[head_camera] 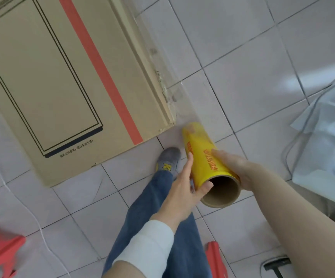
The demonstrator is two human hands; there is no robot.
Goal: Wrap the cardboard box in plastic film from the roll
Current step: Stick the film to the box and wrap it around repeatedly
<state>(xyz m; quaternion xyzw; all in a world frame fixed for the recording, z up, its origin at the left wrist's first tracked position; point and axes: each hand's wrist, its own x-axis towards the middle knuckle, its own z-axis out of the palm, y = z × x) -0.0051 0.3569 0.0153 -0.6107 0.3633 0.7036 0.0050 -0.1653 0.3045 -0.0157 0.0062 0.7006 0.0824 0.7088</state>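
A large flat cardboard box (pixel 48 77) with an orange stripe and black line frame fills the upper left, standing on the tiled floor. Clear plastic film (pixel 174 93) runs from the box's right edge down to a yellow film roll (pixel 202 157) with a brown cardboard core. My left hand (pixel 182 185) grips the roll's near end from the left, thumb at the core's rim. My right hand (pixel 236 169) lies with straight fingers along the roll's right side.
My leg in blue jeans and a grey shoe (pixel 168 159) stand just below the box corner. Red plastic stools (pixel 0 249) sit at lower left and bottom centre. Pale plastic sheeting (pixel 327 137) lies at right. A thin white cord (pixel 32 215) crosses the floor.
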